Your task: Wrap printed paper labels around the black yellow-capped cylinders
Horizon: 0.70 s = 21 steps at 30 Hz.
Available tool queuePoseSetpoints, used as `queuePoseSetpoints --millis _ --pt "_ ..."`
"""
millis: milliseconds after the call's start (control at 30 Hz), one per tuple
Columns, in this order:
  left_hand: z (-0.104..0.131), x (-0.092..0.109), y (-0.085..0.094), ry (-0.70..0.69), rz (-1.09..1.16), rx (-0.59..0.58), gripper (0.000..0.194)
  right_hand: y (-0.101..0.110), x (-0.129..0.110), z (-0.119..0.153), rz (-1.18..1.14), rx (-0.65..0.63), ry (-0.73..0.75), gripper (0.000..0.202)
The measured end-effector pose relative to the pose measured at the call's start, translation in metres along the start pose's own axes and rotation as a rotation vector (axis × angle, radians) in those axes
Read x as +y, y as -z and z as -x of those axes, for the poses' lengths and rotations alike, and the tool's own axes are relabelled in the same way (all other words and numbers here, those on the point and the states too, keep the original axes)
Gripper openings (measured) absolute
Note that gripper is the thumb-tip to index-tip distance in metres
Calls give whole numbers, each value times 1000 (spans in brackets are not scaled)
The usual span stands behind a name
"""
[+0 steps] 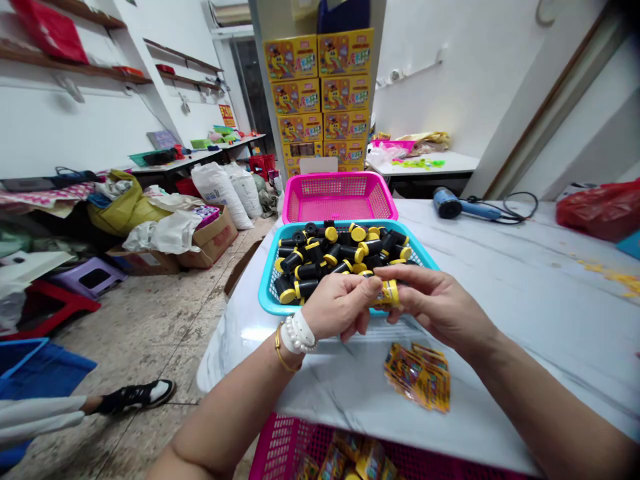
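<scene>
Both of my hands meet over the front rim of a blue basket [270, 293], around a small yellow-wrapped cylinder [389, 293]. My left hand [343, 303] pinches its left end, with a bracelet and a white band at the wrist. At its right end, my right hand [435, 303] closes thumb and fingers on it. Part of the cylinder is hidden by the fingers. Many black cylinders with yellow caps [310, 270] fill the basket. Flat printed orange wrappers [420, 377] lie fanned on the marble-patterned table nearer to me.
Behind stands a pink basket [340, 212], with stacked yellow boxes [345, 90] beyond. A blue heat tool [467, 205] and red bag [600, 210] lie on the table [505, 280]. Below its edge, another pink basket [280, 443] holds wrapped pieces. A person's shoe [143, 395] shows at left.
</scene>
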<state>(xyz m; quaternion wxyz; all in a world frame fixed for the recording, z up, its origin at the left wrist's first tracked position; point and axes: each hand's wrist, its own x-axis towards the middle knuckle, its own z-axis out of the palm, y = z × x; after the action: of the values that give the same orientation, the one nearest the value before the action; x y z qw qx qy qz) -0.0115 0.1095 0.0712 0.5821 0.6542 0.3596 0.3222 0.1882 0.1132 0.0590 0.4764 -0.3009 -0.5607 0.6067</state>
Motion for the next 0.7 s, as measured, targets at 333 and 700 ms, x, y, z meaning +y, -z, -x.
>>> queuePoseSetpoints --millis 333,700 --pt "0 3 6 -11 258 -138 56 7 3 5 79 -54 329 17" --pt "-3 1 4 5 403 -121 52 -2 -10 16 613 50 678 30"
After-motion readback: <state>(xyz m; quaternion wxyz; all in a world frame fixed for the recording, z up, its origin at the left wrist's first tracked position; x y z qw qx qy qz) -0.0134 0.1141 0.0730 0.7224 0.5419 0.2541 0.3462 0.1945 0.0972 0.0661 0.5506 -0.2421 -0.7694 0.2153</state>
